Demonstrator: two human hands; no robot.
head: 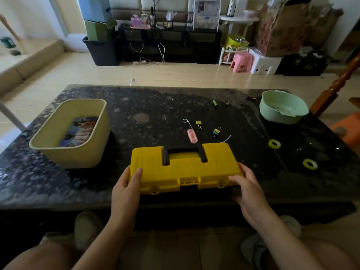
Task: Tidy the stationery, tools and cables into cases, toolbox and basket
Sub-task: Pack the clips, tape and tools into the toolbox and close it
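Note:
A yellow toolbox (185,168) with a black handle sits shut at the near edge of the dark stone table (155,106). My left hand (125,189) grips its left end, thumb on the lid. My right hand (247,189) grips its right end the same way. Behind the toolbox lie a pink case (192,136) on a white cord, two binder clips (198,124) (216,131), two tape rolls (274,143) (310,164) and small batteries (214,103).
A pale yellow basket (93,152) with a colourful flat item inside stands at the left. A mint green colander bowl (283,107) sits at the far right. My knees and slippers show below the table edge. A wooden post stands right of the table.

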